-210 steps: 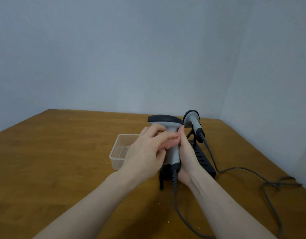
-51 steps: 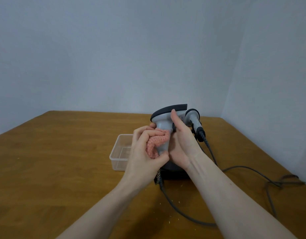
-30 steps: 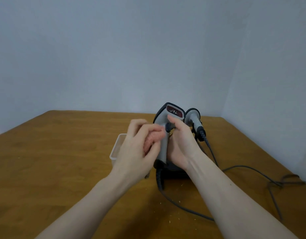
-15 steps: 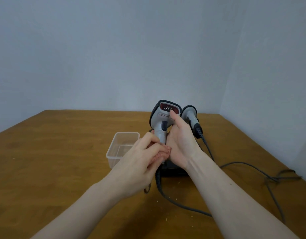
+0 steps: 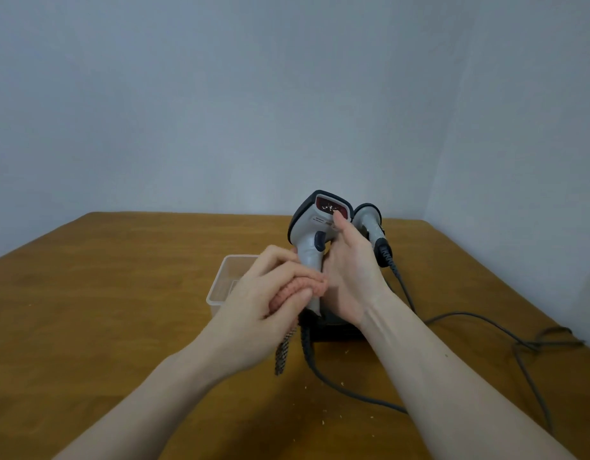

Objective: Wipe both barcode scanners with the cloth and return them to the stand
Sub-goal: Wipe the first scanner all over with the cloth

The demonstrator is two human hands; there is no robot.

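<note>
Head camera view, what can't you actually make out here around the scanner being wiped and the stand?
- Stand: mostly hidden in the head view behind the right hand and the held scanner.
- Cloth: mostly covered by the left hand.
- Held scanner label: too small to read.
- Second scanner: its seating on the stand is hidden behind the right hand.
- Cables: the far ends can't be traced.

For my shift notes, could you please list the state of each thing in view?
Near scanner: held upright, specks on window.
Cloth: bunched against its handle.
Left hand: grips cloth.
Right hand: holds near scanner.
Far scanner: on stand.
Plastic tub: open.
</note>
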